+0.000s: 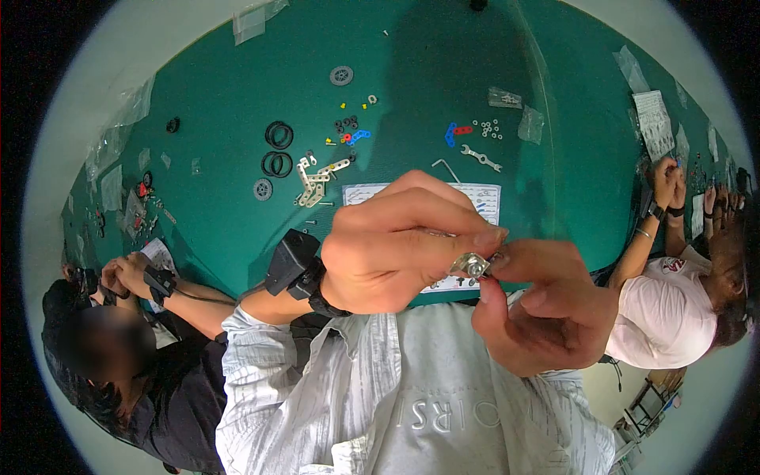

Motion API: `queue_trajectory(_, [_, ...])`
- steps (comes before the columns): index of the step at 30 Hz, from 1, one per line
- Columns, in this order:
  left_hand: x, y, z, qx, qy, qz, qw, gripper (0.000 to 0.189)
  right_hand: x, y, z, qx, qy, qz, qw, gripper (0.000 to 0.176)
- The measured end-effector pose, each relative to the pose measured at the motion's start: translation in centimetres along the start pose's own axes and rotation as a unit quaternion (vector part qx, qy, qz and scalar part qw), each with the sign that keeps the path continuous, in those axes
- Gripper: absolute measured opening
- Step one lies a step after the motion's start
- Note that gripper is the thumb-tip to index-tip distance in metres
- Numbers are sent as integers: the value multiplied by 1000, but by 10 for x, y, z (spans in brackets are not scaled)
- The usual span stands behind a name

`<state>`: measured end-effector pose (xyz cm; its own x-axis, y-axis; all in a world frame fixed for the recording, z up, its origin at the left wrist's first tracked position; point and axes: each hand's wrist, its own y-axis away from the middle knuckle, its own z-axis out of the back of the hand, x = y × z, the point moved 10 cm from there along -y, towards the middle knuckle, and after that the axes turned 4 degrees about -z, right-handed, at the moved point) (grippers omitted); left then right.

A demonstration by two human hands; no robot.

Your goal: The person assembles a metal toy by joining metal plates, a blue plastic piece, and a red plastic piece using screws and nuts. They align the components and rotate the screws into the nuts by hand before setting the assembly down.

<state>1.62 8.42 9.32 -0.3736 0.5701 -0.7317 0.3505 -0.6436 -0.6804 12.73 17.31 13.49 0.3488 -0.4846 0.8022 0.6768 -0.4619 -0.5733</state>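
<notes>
My left hand (384, 245), a black device strapped to its wrist, pinches a small silver metal piece (473, 265) in front of my chest. One round hole or fastener shows on its face; the rest is hidden by fingers. My right hand (546, 305) meets it from the right, thumb and forefinger closed at the piece's edge on a tiny part I cannot make out. Beneath both hands lies a printed instruction sheet (368, 192), partly covered. Just beyond it are a hex key (446, 169) and a flat metal wrench (481, 158).
On the green table (586, 182) lie silver perforated strips (315, 190), black rubber rings (279, 134), grey wheels (341, 76), blue brackets (450, 134), small nuts (492, 129) and plastic bags (504, 98). People sit at both sides, their hands over the table.
</notes>
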Motion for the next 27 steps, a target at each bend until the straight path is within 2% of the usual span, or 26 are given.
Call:
queue_trajectory(6, [0, 2, -1, 5, 4, -16, 1000, 4, -4, 2, 0, -10, -14, -11, 1000, 44])
queue_trajectory(10, [0, 4, -1, 15, 12, -10, 1000, 10, -8, 3, 3, -21, -29, -32, 999, 43])
queue_trajectory(16, [-4, 2, 0, 8, -1, -30, 1000, 15, 1, 6, -2, -13, -8, 21, 1000, 39])
queue_trajectory(27, [-5, 4, 1, 0, -9, -30, 1000, 16, -5, 6, -1, -25, -37, -22, 999, 36])
